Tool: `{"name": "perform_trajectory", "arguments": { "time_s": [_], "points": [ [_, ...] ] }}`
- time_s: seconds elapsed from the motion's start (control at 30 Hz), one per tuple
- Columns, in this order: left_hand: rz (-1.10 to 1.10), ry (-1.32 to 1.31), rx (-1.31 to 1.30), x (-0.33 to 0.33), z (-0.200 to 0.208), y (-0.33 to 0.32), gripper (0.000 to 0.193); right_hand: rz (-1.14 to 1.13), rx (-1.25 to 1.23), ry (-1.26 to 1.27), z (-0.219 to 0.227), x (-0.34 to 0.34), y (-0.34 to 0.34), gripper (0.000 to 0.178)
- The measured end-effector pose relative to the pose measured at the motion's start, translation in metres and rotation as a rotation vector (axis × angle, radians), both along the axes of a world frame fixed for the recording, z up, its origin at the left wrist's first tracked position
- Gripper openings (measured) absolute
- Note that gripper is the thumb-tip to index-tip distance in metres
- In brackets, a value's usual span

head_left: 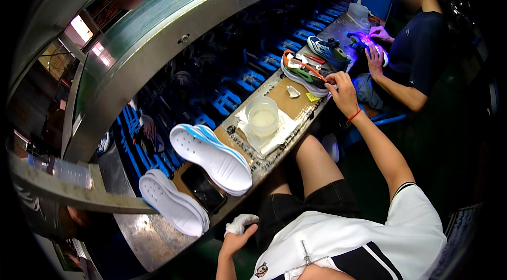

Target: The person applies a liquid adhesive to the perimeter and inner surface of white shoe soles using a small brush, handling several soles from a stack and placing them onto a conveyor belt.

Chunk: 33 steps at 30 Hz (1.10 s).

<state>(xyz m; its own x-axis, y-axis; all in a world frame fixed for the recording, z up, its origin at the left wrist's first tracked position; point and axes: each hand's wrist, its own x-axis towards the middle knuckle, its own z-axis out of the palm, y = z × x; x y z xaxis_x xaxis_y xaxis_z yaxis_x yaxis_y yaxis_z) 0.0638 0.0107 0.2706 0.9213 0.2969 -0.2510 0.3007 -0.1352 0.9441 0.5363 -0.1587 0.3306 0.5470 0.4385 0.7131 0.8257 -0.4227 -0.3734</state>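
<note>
My right hand (343, 91) reaches to the far end of the bench, its fingertips pinched at the end of a slim orange-red stick-like tool (312, 70). The tool lies across a white-edged shoe sole (305, 86) with green and orange parts and white scraps on it. I cannot make out the tool's tip. Low over my lap, my left hand (240, 235) is closed on a white cloth (242, 223) that covers some of its fingers. Nearest to it on the bench are a white shoe sole (171, 203), a blue-and-white sole (214, 161) and a black phone (203, 187).
A clear plastic tub (262, 116) stands on white paper (282, 135) mid-bench. Behind the bench runs a conveyor with blue racks (227, 101), under a metal-edged shelf (185, 37). On the right a co-worker (414, 53) handles a shoe under violet light. A metal bar (79, 193) crosses at left.
</note>
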Motion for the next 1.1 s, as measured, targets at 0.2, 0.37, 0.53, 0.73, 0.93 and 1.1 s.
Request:
{"name": "perform_trajectory", "arguments": {
  "time_s": [0.2,0.37,0.53,0.73,0.93,1.1],
  "points": [
    [-0.087,-0.17,0.026,0.015,0.033,0.026,0.028,-0.12,-0.48,-0.059,0.004,0.028,0.031,0.042],
    [-0.1,-0.288,0.116,0.034,0.098,0.073,0.026,-0.034,-0.306,0.057,0.022,0.052,0.029,0.019],
    [0.023,-0.437,1.007,0.082,0.166,0.143,0.034,0.03,-0.174,0.231,0.033,0.078,0.053,0.015],
    [-0.22,-0.051,1.254,0.15,0.186,0.205,0.047,0.087,-0.051,0.32,0.011,0.09,0.087,0.022],
    [-0.472,0.02,1.047,0.17,0.188,0.213,0.033,-0.007,0.135,0.248,0.039,0.064,0.081,0.028],
    [-0.222,-0.042,0.947,0.137,0.227,0.194,0.023,0.286,0.301,0.495,0.06,0.017,0.068,0.027]
  ]
}}
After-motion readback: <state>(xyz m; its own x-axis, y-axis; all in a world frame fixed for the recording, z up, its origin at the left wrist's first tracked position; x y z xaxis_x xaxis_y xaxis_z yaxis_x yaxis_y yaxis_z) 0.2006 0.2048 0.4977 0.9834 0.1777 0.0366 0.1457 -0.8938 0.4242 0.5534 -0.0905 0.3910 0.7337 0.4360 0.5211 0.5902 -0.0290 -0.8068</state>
